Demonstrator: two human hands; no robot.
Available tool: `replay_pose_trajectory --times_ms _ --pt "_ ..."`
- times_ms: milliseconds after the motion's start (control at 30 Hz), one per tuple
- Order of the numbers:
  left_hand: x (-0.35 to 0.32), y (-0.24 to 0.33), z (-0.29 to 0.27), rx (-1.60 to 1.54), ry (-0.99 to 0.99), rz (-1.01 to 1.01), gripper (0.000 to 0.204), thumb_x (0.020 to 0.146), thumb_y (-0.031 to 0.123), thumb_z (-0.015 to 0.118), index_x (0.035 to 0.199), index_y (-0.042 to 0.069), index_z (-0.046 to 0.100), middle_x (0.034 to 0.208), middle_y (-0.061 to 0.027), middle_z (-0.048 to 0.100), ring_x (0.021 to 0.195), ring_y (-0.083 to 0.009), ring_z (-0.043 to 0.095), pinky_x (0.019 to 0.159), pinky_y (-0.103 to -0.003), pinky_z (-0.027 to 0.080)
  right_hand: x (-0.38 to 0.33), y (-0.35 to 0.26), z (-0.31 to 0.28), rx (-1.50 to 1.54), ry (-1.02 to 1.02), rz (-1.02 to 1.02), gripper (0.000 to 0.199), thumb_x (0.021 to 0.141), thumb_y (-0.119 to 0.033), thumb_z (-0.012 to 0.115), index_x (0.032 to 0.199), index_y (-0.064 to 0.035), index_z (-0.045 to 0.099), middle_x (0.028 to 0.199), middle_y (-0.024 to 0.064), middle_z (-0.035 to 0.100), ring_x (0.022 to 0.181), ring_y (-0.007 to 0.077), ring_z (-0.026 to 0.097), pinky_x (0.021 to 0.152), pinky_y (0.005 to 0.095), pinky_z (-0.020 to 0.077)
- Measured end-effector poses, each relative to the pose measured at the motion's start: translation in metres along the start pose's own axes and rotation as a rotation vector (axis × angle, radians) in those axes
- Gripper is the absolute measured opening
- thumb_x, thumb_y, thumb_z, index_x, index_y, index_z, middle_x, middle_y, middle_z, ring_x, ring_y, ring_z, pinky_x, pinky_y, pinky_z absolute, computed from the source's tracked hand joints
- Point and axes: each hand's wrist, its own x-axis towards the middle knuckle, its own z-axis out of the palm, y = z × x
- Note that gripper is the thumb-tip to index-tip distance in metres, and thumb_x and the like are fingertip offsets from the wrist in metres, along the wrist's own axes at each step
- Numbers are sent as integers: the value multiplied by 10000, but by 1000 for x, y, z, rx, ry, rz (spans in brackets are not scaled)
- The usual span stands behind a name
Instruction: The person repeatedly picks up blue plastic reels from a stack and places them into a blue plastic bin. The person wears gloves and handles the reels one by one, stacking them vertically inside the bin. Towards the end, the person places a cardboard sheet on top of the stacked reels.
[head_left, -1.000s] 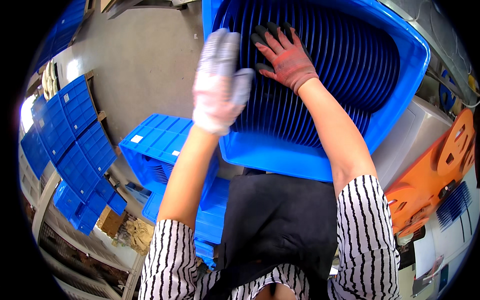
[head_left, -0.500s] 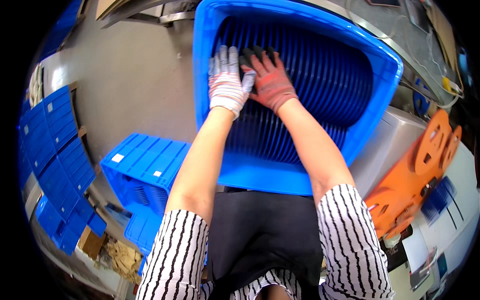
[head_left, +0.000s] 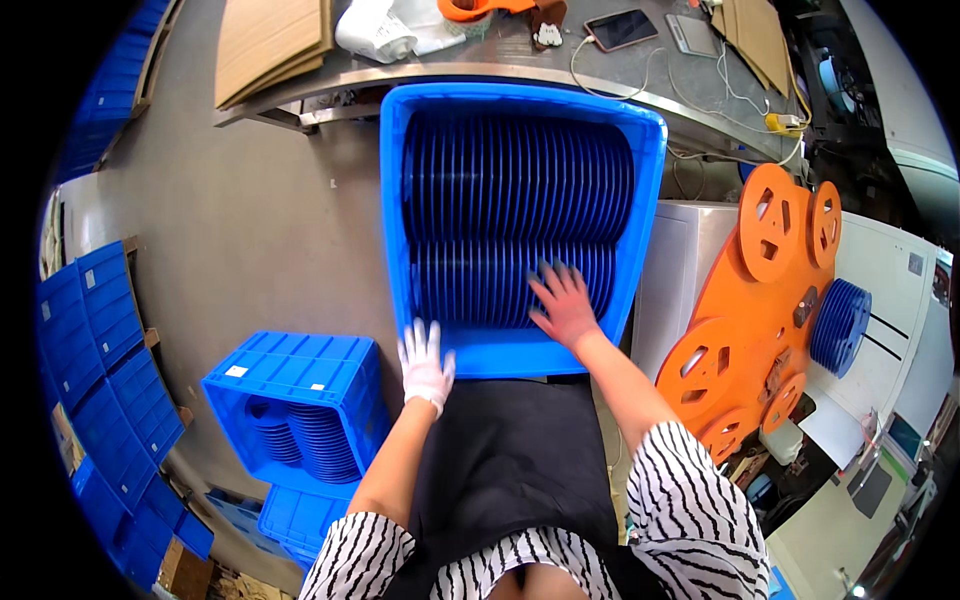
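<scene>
A large blue plastic bin (head_left: 500, 358) stands before me. Two rows of round dark blue plastic discs (head_left: 510, 180), like reel flanges, stand on edge inside it, packed side by side. My right hand (head_left: 566, 308), in a red glove with dark fingertips, is over the right part of the nearer row with its fingers spread; whether it touches the discs I cannot tell. By the bin's near left corner is my left hand (head_left: 427, 368) in a white glove. Its fingers are stretched out and it holds nothing.
Beyond the bin a metal table (head_left: 540, 68) carries a phone (head_left: 620, 29), cables and cardboard (head_left: 270, 50). An orange machine panel with discs (head_left: 735, 310) stands on the right. At left are a tipped blue bin of discs (head_left: 290, 350) and stacked blue bins (head_left: 110, 370).
Both hands have come back from the far row, the left to the bin's near left corner, the right to the nearer row. The view has shifted, showing more of the table.
</scene>
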Motion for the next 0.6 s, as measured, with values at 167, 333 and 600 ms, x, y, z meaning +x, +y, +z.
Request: replay_pose_trajectory --times_ms 167,333,600 --pt "-104 -112 17 52 -834 317 460 886 268 569 1315 110 514 1395 -199 455 1247 -364 504 1047 -411 413 -190 -41 -15 26 -295 492 723 860 -430 600 1473 -148 342 1532 170 285 1391 404 276 1141 544 204" --pt "-128 -104 -97 -360 -406 -514 480 963 323 492 1371 70 485 1298 -205 577 1228 -323 539 1029 -361 421 -244 -95 15 497 -339 1065 742 896 -522 535 1495 -147 306 1556 186 248 1383 401 324 1126 462 304" --pt "-114 -51 -188 -361 -204 -329 494 943 326 519 1350 48 494 1338 -205 543 1253 -345 504 1044 -376 409 -190 -122 7 891 -36 706 485 938 -347 556 1332 -65 529 1309 169 582 1202 308 553 1000 338 421"
